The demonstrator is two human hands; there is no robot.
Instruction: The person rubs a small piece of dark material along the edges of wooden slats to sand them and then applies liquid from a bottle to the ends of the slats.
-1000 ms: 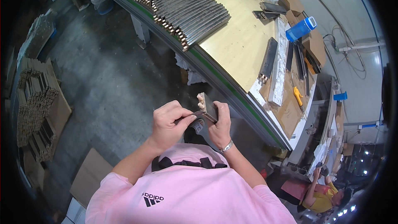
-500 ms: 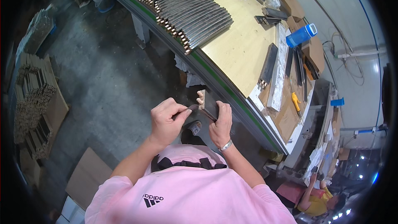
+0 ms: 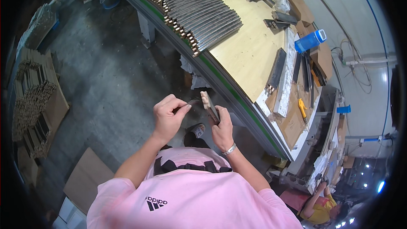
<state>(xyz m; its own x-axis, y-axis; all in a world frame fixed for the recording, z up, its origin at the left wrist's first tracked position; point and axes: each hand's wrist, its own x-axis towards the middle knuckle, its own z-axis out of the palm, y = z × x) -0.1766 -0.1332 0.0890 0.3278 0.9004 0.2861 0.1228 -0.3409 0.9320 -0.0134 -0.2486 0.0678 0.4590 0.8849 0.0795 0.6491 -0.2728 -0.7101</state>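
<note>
Right hand (image 3: pixel 221 128) clamped round dark bar (image 3: pixel 210 107), tilted up toward 11 o'clock, just off bench (image 3: pixel 250 55) edge. Left hand (image 3: pixel 167 118) at 9 o'clock of bar, fingertips (image 3: pixel 185 107) pinching thin strip (image 3: pixel 193 101) reaching bar's tip.

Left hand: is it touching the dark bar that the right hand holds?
Cannot tell. In the head view the left hand pinches a thin piece toward the dark bar in the right hand; the join is too small.
</note>
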